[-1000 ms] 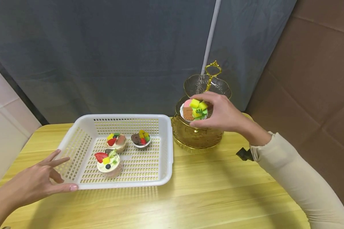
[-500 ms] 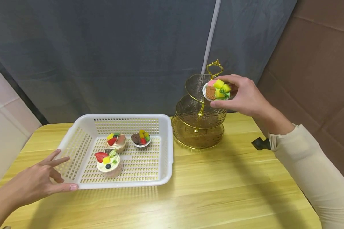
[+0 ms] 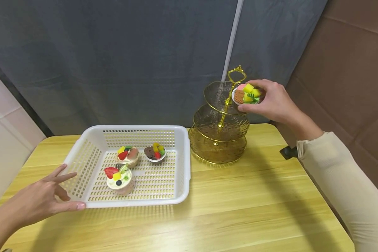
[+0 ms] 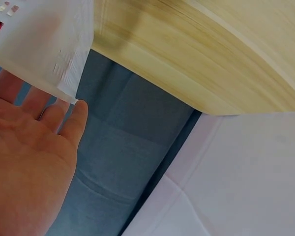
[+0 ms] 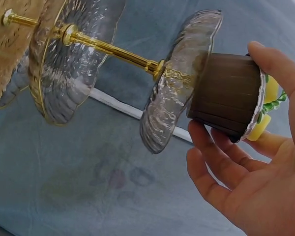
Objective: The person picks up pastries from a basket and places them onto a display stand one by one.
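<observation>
My right hand (image 3: 275,99) grips a toy cupcake (image 3: 247,93) topped with yellow fruit cubes, a brown biscuit and a pink piece. Its dark brown cup (image 5: 223,93) shows in the right wrist view, thumb on one side and fingers on the other, the base overlapping the top tier (image 5: 169,108). That tier belongs to a three-tier, gold-rimmed glass stand (image 3: 218,154). On the left, my left hand (image 3: 45,196) rests at the near corner of a white plastic basket (image 3: 135,203); its fingers are spread and lightly bent along the rim, thumb on the front edge.
Inside the basket sit a strawberry-topped cream cupcake (image 3: 119,185), a cupcake with a brown piece (image 3: 129,159) and a chocolate one (image 3: 154,155). The wooden table (image 3: 233,217) ends at a grey curtain (image 3: 129,63). A gold handle (image 3: 237,75) crowns the stand.
My right hand has carried the cupcake up and to the right, from in front of the middle tier to the top tier. The left hand and basket have stayed put.
</observation>
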### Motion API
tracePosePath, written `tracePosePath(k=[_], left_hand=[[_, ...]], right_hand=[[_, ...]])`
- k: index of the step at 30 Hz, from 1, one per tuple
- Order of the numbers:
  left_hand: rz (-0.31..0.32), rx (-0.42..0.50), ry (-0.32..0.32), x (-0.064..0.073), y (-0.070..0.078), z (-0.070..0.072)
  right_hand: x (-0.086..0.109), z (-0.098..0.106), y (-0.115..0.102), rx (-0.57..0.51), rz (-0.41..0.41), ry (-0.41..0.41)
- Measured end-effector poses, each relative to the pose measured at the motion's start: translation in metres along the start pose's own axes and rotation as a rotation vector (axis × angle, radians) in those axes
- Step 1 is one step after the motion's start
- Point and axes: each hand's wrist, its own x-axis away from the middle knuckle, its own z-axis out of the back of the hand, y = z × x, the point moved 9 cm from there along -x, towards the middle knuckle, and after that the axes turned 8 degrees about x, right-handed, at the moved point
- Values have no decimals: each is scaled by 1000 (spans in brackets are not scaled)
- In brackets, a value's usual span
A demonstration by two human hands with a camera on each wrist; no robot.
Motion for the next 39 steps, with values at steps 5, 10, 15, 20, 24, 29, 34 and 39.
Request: tracePosePath(k=[5, 10, 15, 20, 24, 29, 34, 39], left_hand=[[-7, 7, 17, 1, 2, 0], [-15, 22, 34, 1, 2, 1], [-22, 25, 43, 2, 2, 0], [-27, 24, 47, 2, 3, 0], [-31, 21, 56, 2, 4, 1], [-26, 19, 54, 2, 4, 3], [-9, 19, 31, 2, 4, 2], [-2, 21, 31, 2, 4, 2]], right_hand=[[-4, -4, 4, 25, -13, -23], [-7, -8, 7, 48, -15, -38], [-10, -12, 11, 48, -14, -45], [-11, -13, 15, 22, -22, -42], [-11, -11, 14, 8, -27, -44], [-7, 1, 6, 45, -42, -25], [-2, 16, -11, 59, -11, 3], [1, 25, -33, 38, 60, 35]])
